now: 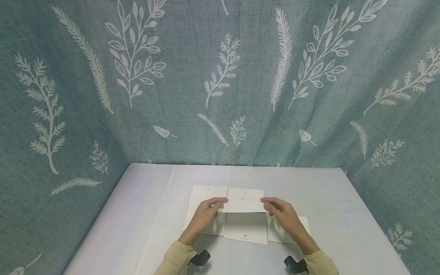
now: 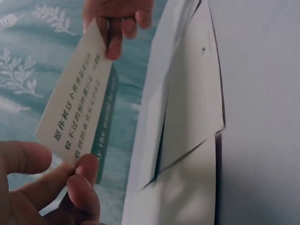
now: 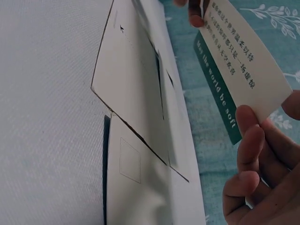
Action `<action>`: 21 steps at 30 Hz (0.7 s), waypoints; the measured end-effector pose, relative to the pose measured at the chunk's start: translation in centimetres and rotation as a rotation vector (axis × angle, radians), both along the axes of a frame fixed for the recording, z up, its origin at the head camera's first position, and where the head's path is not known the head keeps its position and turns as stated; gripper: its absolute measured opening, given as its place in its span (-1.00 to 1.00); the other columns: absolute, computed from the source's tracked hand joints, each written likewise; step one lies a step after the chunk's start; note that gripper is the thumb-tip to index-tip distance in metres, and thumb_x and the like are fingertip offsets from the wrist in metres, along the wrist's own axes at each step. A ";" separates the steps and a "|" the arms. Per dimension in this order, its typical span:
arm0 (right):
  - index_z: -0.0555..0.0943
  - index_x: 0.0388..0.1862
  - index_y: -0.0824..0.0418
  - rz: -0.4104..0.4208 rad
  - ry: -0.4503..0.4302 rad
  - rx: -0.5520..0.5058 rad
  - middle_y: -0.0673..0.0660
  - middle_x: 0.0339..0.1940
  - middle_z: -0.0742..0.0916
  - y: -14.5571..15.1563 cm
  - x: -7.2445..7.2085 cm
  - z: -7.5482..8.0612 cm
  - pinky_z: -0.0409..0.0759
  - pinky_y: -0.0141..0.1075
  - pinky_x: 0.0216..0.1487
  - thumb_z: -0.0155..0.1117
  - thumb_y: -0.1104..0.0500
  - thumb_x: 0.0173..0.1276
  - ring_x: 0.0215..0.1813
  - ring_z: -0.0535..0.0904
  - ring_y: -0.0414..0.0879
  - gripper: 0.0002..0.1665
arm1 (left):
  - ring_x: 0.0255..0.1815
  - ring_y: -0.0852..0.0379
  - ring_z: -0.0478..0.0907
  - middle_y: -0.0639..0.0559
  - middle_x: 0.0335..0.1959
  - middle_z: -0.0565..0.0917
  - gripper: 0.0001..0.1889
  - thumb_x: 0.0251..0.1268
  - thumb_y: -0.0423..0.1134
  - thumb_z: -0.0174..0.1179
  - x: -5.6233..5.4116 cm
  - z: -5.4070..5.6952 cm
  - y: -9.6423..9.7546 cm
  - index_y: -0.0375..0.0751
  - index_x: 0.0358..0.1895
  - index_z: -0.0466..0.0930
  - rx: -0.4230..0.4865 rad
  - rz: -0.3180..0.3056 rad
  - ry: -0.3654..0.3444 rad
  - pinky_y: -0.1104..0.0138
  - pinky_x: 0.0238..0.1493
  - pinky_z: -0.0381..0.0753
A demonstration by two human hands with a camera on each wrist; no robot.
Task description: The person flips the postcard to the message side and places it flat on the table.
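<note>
My left hand and right hand hold a white card between them, raised over the middle of the table. Each hand pinches one short end between thumb and fingers. In the left wrist view, the side of the card facing that camera carries rows of printed Chinese characters. Along one long edge in the right wrist view runs a green strip lettered "May the world be soft". Below lie several pale cards, among them a middle one with a small dark mark near its front edge.
Another pale card lies at the back left and one at the right, partly behind my right forearm. The white table meets a green leaf-patterned curtain at the back and sides. Dark wrist devices sit at both cuffs.
</note>
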State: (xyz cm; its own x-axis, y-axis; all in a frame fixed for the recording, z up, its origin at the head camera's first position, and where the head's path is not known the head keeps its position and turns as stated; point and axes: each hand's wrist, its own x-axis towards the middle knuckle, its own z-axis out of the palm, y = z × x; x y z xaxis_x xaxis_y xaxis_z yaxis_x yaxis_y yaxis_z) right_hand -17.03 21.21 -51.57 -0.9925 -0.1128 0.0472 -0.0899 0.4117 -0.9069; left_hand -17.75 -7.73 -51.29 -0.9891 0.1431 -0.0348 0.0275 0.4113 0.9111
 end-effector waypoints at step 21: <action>0.63 0.29 0.09 0.118 0.189 0.089 0.05 0.02 0.72 0.6 0.1 -0.7 0.54 -0.34 -0.16 0.47 0.12 0.33 -0.34 0.55 -0.23 -0.47 | -0.46 0.29 0.47 0.12 -0.17 0.70 -0.66 0.35 -0.31 0.24 0.2 -0.9 -0.2 0.04 0.15 0.67 -0.203 -0.013 0.299 0.39 -0.37 0.51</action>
